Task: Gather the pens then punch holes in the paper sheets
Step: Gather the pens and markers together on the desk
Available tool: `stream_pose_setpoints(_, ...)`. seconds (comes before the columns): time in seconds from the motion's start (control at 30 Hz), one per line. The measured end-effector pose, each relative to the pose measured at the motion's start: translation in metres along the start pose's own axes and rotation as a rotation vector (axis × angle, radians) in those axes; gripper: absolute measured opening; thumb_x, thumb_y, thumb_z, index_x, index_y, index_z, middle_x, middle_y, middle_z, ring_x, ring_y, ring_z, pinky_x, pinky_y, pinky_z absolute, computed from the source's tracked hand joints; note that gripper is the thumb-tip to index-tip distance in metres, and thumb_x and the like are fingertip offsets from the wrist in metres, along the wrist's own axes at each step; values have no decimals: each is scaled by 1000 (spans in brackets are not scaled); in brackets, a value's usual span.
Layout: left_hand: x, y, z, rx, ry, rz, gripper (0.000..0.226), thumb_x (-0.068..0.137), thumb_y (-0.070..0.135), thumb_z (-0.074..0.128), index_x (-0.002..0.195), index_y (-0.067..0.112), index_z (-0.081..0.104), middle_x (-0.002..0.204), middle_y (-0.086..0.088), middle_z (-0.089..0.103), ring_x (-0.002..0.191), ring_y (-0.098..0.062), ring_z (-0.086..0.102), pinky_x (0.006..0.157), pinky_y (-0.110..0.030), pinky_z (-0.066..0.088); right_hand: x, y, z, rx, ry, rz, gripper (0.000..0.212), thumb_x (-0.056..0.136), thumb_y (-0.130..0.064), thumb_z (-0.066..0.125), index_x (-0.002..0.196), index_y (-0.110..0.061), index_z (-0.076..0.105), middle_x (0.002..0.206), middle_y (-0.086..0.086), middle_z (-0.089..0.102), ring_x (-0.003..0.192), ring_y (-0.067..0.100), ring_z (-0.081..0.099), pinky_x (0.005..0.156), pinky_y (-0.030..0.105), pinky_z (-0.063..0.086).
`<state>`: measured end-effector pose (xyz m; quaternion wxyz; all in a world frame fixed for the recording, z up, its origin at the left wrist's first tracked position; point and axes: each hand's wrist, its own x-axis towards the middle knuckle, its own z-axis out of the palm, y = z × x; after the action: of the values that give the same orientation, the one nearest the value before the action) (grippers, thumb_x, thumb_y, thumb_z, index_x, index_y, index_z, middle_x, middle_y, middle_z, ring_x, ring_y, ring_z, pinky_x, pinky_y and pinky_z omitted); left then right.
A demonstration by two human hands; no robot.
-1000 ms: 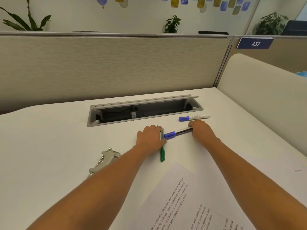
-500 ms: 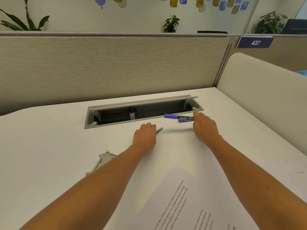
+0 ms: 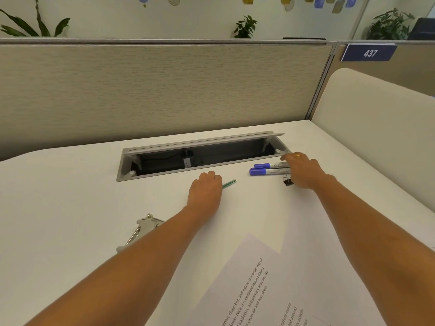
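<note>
Set into the white counter (image 3: 70, 196), toward the far side: a long grey cable trough (image 3: 200, 156) with its lid tipped up along the far edge, holding dark cabling and a small black block with a white label; no pens inside. Just near of the trough's right end, two blue-capped markers (image 3: 268, 168) lying side by side, touching, caps pointing left, white barrels running right under the right hand (image 3: 303, 170). Right hand palm down, fingers spread flat over the barrel ends, a gold ring on one finger; grip loose and wide, resting on the markers rather than closed around them. Beside its near-left edge, a black binder clip (image 3: 287, 181) flat on the counter. Left hand (image 3: 206, 191) well apart to the left, curled into a narrow grip around a green pen (image 3: 229, 184), only the thin green tip poking out to the right. Near left, partly hidden by the left forearm, a silver metal hole punch (image 3: 141, 229). Near right, overlapping white paper sheets (image 3: 254, 278) with printed lines of text running at a slant, lying under and between both forearms, unpunched as far as can be told.
</note>
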<state>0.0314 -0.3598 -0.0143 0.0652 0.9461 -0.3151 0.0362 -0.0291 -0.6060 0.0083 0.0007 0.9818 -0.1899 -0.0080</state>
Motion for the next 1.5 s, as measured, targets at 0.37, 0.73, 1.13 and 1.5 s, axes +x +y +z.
stream_pose_setpoints(0.37, -2, 11, -11, 130, -76, 81, 33, 95, 12, 45, 127, 4, 43, 122, -15, 50, 104, -25, 52, 85, -32, 46, 3, -4, -11, 185, -349, -81, 72, 85, -8, 59, 145, -21, 21, 143, 11, 40, 123, 28, 45, 103, 36, 38)
stream_pose_setpoints(0.73, -2, 14, -15, 109, -125, 71, 37, 95, 13, 46, 131, 5, 41, 127, -16, 48, 109, -28, 52, 91, -35, 46, 10, -21, 2, -27, -190, -77, 44, 93, -11, 45, 136, -14, 36, 131, 15, 41, 117, 31, 42, 100, 41, 39)
stream_pose_setpoints(1.13, -11, 18, -34, -64, 2, 121, 32, 90, 10, 54, 121, 7, 47, 119, -14, 52, 98, -25, 54, 79, -30, 45, -19, -43, -8, -5, -4, 109, 36, 94, -25, 49, 128, -13, 43, 120, 9, 57, 103, 23, 57, 78, 30, 44)
stream_pose_setpoints(1.5, -63, -29, -109, -169, 237, 39, 20, 90, 1, 44, 109, 5, 50, 108, -13, 53, 85, -26, 51, 64, -32, 38, -77, -127, -54, 274, 21, 128, 28, 96, -25, 46, 120, -12, 49, 110, 12, 61, 92, 25, 59, 74, 33, 44)
